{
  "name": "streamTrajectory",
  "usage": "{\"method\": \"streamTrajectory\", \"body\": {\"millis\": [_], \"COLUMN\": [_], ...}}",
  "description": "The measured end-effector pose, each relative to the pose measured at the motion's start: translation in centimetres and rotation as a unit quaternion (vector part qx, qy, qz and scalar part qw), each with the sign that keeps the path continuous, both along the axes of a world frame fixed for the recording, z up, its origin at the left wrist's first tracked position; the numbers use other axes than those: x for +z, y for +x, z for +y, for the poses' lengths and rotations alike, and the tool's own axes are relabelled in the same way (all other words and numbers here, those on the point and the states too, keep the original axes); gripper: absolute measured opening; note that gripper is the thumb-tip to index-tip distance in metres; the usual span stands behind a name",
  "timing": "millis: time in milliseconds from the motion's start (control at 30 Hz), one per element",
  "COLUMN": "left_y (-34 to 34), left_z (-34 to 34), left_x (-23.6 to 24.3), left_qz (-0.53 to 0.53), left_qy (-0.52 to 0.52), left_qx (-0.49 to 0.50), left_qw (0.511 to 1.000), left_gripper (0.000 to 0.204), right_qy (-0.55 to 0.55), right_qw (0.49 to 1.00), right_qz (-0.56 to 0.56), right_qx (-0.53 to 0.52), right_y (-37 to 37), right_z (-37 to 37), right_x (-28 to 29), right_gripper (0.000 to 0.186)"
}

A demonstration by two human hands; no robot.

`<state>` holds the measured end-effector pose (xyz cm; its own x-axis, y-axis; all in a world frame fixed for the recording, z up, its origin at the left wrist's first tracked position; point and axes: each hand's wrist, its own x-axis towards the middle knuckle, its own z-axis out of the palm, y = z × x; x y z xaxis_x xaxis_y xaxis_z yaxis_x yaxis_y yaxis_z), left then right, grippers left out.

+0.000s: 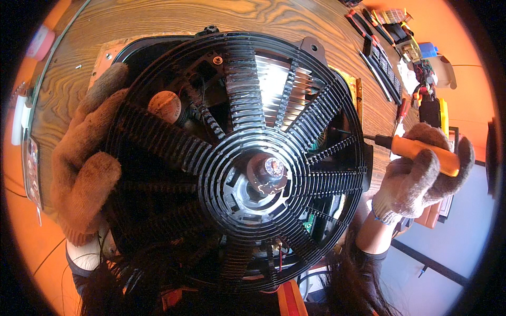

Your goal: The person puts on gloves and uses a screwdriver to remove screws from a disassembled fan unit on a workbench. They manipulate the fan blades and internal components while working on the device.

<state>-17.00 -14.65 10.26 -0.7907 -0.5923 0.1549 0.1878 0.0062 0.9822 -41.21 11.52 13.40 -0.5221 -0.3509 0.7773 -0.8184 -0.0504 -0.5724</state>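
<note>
A round black ribbed disc (237, 158) fills the middle of the frame. The gloved left hand (87, 158) grips its left edge, fingers curled around the rim. At right, the gloved right hand (421, 176) is closed around an orange-handled screwdriver (421, 150), its tip toward the disc's right edge, above the wooden table (158, 21).

The person is wearing knitted work gloves on both hands, brownish-grey and visibly soiled, with a coarse ribbed weave showing across the fingers and backs. The left hand (84, 163) is showing a thick, fuzzy glove whose cuff is ending at the wrist, where a dark sleeve edge is appearing below it. The right hand (421, 176) is wearing a matching glove, its cuff trimmed with a thin blue edging line. Beneath that cuff a dark sleeve is covering the forearm. Long dark hair is hanging into the lower part of the view.
</note>
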Motion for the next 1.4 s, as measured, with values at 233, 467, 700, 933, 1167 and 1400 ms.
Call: {"method": "streamTrajectory", "body": {"millis": [233,467,700,933,1167,1400], "left_y": [-0.1,-0.2,1.5,1.8,1.8,1.7], "left_z": [0.1,0.3,-0.7,-1.9,-1.5,-1.6], "left_x": [0.4,0.9,1.4,2.0,1.1,0.9], "left_qz": [-0.011,-0.004,-0.046,-0.004,0.047,0.041], "left_qy": [0.001,-0.067,-0.169,-0.45,-0.484,-0.491], "left_qx": [0.004,-0.025,0.032,0.062,0.102,0.152], "left_qw": [1.0,0.997,0.984,0.891,0.868,0.857], "left_gripper": [0.075,0.062,0.058,0.081,0.06,0.032], "right_qy": [-0.051,-0.119,-0.157,-0.123,-0.052,-0.104], "right_qw": [0.995,0.977,0.974,0.902,0.879,0.908], "right_qz": [-0.026,-0.002,-0.157,-0.378,-0.419,-0.38], "right_qx": [-0.08,-0.176,-0.044,0.167,0.222,0.143], "right_y": [0.0,-0.6,1.8,5.0,8.2,9.1], "right_z": [-0.3,0.5,-2.3,-10.2,-16.0,-15.9], "right_x": [0.4,2.5,7.5,8.1,5.4,6.6], "right_gripper": [0.052,0.055,0.044,0.026,0.027,0.033]}}
